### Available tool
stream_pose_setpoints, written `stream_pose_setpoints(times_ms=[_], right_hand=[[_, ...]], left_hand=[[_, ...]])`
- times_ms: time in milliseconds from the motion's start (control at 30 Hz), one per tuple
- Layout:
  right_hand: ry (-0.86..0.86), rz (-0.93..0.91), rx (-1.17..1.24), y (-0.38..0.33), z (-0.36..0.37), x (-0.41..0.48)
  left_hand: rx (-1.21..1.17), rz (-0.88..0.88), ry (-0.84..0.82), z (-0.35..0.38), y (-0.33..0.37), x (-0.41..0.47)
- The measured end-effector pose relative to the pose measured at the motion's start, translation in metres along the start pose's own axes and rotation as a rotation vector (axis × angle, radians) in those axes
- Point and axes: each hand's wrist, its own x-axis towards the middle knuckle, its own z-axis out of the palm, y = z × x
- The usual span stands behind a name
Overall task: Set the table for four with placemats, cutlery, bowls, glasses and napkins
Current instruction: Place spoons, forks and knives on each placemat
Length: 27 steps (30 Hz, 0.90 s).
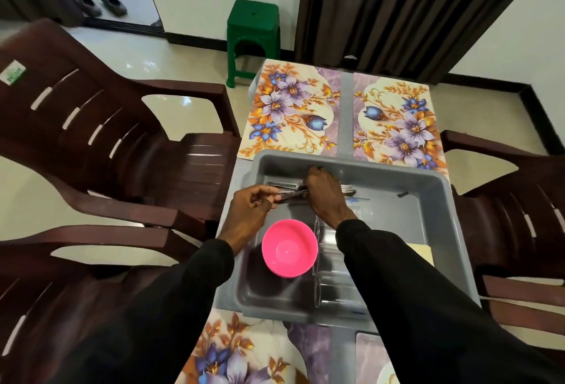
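Person standing at the table's near end, both hands inside a grey tub (440, 200) that sits mid-table. The left hand (250, 209) pinches the handle ends of the cutlery (292, 195) between thumb and fingers. The right hand (324, 197), just beside it, curls down over the same bundle (fork tines show past its knuckles). The cutlery lies in the tub's far part. Nearer the person in the tub are a pink bowl (289, 249) and clear glasses (336, 292) lying on their sides. Floral placemats (290, 108) cover the tabletop beyond and before the tub. Dark brown chairs (91, 126) flank the table.
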Motion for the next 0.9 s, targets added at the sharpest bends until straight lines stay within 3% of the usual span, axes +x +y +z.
stream_pose_setpoints(times_ms=[200,500,900], right_hand=[[-0.043,0.033,0.242,0.023,-0.024,0.003],[-0.115,0.103,0.213,0.086,-0.041,-0.01],[-0.068,0.229,0.323,0.129,-0.031,-0.04]], left_hand=[[-0.008,0.044,0.02,-0.006,0.002,0.004],[0.019,0.067,0.021,-0.003,-0.005,0.007],[0.393,0.109,-0.083,0.017,-0.017,0.044]])
